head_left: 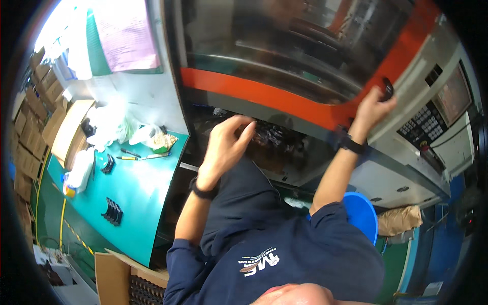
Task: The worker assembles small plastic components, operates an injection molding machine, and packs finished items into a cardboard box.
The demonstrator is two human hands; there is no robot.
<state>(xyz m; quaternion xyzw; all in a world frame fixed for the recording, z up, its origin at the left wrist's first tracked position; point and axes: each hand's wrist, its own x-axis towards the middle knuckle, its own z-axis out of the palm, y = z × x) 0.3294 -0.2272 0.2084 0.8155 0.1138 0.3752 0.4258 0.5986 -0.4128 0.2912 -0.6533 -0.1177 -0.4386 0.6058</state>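
My right hand (pixel 372 111) is closed on the black handle (pixel 388 89) of a machine door with an orange frame (pixel 264 96) and a large window (pixel 274 46). My left hand (pixel 224 146) hangs in front of the dark opening below the door, thumb apart from loosely bent fingers, with nothing in it. On the green table (pixel 137 190) to my left lie a black ribbed curved part (pixel 112 211) and a smaller black curved piece (pixel 108 163).
A keypad panel (pixel 423 124) with a screen stands right of the door. A blue bin (pixel 362 216) is beside my right arm. An open cardboard box (pixel 113 274) with black parts sits at lower left. Plastic bags (pixel 114 124) and pens (pixel 127 158) lie on the table.
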